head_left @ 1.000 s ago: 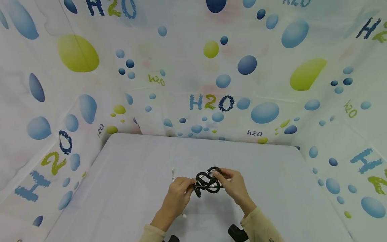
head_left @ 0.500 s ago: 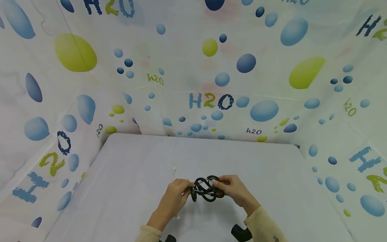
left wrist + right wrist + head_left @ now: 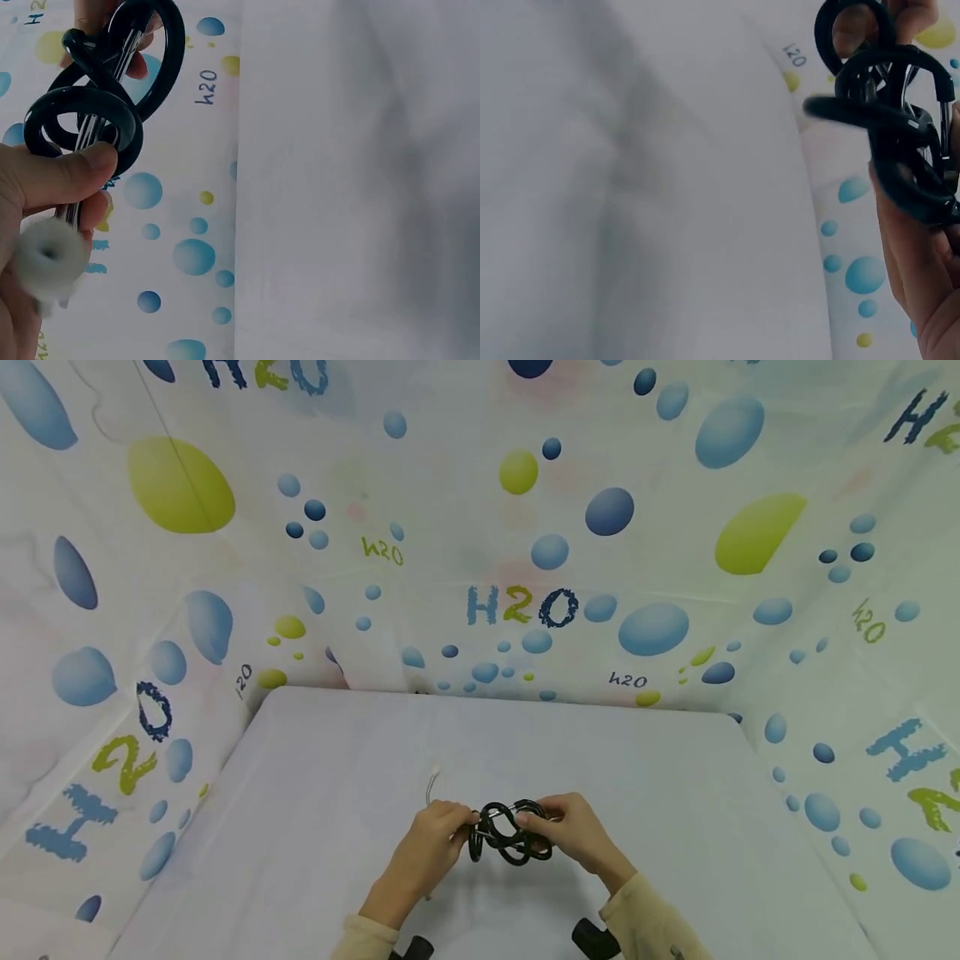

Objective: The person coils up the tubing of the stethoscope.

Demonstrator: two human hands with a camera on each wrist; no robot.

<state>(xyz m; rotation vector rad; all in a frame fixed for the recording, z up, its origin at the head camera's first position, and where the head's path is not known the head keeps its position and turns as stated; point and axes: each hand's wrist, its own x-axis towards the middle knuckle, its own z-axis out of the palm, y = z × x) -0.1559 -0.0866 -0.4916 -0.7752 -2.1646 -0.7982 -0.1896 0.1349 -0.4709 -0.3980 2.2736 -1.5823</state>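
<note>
Both hands hold a stethoscope up over the white table, its black tubing coiled into loops around the metal ear tubes. My left hand pinches the metal tubes at the left end, thumb on top in the left wrist view. A pale, round ear tip sticks out below that thumb. At the right end of the bundle, my right hand grips the looped tubing with thumb and fingers. The right wrist view shows tubing and metal parts lying against the fingers; the chest piece cannot be made out clearly.
A white-covered table lies under the hands. Behind it and along both sides hangs a white sheet with blue and green drops and H2O lettering. Black wrist-worn devices show below the sleeves.
The stethoscope has come down a little and shifted slightly left, with both hands keeping their grip. Its loops have turned somewhat between the hands. The head view has tilted slightly.
</note>
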